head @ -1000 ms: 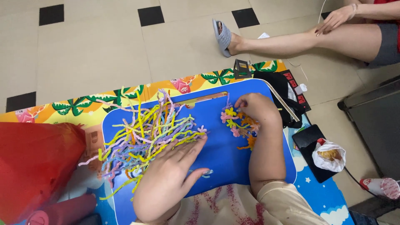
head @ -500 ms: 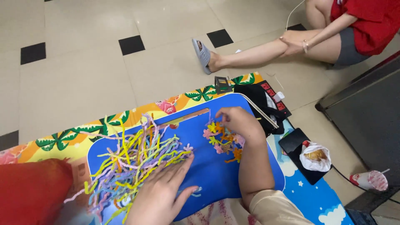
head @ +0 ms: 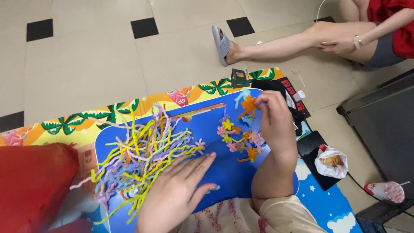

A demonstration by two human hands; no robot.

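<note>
Your left hand [head: 174, 194] lies flat with fingers spread on the blue plastic lap tray [head: 224, 172], its fingertips touching the loose heap of yellow, purple and pink pipe cleaners [head: 138, 155] at ten o'clock. Your right hand [head: 276, 123] pinches an orange pipe-cleaner flower [head: 248, 104] above the cluster of small twisted flowers [head: 241, 140], at one o'clock on the tray.

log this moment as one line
left hand: flat beside pipe cleaner pile | right hand: pinching orange pipe cleaner flower | blue tray
</note>
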